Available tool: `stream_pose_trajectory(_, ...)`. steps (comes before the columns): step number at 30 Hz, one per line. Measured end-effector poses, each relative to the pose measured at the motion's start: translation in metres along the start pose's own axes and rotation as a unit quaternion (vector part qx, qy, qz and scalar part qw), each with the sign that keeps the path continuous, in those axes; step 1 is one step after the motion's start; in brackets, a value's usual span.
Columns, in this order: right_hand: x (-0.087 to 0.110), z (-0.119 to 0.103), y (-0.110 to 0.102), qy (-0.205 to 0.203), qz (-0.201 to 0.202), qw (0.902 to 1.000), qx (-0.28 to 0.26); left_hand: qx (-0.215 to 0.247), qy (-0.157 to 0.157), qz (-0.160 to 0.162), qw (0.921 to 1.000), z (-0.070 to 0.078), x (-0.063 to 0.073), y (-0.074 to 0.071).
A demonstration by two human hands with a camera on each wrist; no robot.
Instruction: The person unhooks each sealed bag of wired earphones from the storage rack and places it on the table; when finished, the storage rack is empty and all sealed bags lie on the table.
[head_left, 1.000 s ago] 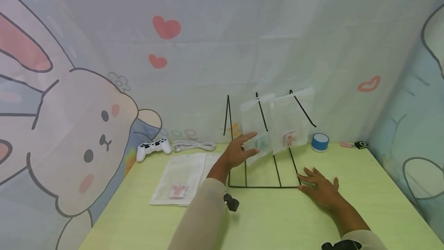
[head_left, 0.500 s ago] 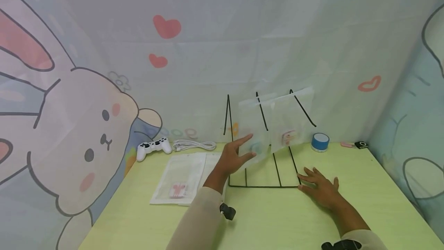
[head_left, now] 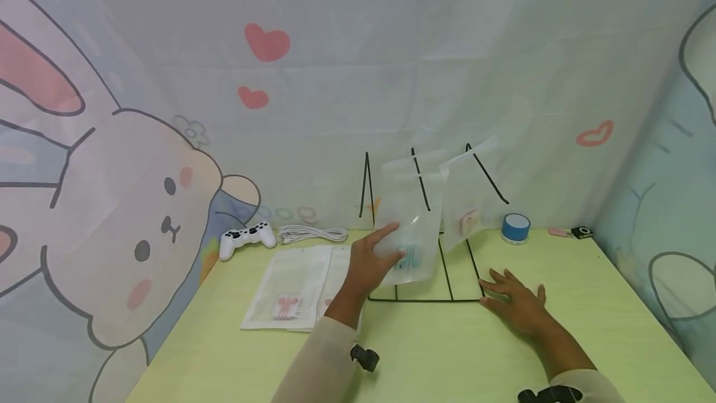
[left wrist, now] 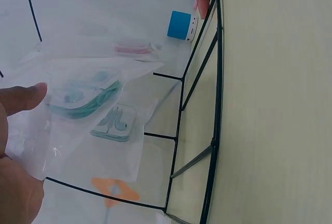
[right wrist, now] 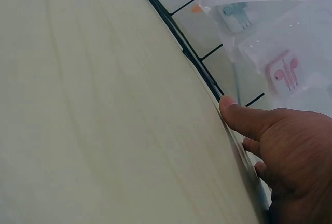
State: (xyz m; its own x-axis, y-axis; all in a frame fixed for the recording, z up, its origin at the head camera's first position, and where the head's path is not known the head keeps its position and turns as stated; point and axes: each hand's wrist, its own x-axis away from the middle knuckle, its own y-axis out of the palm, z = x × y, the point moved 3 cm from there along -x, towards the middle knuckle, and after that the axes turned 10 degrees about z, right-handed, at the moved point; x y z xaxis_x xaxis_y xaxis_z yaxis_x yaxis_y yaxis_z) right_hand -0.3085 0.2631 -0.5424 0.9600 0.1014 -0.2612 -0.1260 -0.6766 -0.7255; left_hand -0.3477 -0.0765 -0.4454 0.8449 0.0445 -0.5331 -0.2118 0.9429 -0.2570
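Front pouch (head_left: 399, 194), a floppy sleeve of clear, glossy plastic, hangs by its top from the middle prong of a black wire rack (head_left: 425, 301), tilting a little, with coiled teal earphones (head_left: 410, 257) slumped near its bottom. A second pouch (left wrist: 132, 156) hangs just behind it, its own teal set in a squarish case. Beside them, on the right-hand prong, a crinkled pouch (head_left: 470, 188) holds pink earphones (right wrist: 288, 73).

The left hand (head_left: 365, 261) is at the front pouch's left edge, thumb and forefinger spread apart and touching the plastic; I can't make out what its other fingers do. The right hand (head_left: 517, 308) lies low with fingers spread, its thumb touching the rack's front corner.

The rack's thin rods stand on a pale green surface (head_left: 447, 359), smooth and faintly streaked like wood. More flat pouches (head_left: 299, 269) overlap there, partly covered by the left forearm. Farther back sit a rounded white controller (head_left: 247, 239), a looped white cable (head_left: 313, 235) and a squat blue cylinder (head_left: 515, 229); a small black item (head_left: 582, 233) near the far right corner is too small to identify. Glare washes out the plastic, and the creased, printed backdrop (head_left: 358, 98) runs out of view, its rabbit cut off.
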Motion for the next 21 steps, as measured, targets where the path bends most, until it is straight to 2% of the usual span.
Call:
stream_pose_trajectory(8,0.001,0.004,0.002,0.0,-0.001,0.9999,-0.01,0.015,-0.02,-0.022,0.9995,0.004,0.008,-0.004)
stream_pose_trajectory(14,0.001,0.003,0.002,0.001,0.0,1.0,-0.009,0.016,-0.052,-0.031,0.998,0.003,0.015,-0.007)
stream_pose_trajectory(21,0.001,0.002,0.0,-0.005,0.002,1.0,-0.008,0.039,-0.045,-0.034,0.9977,0.008,0.024,-0.01)
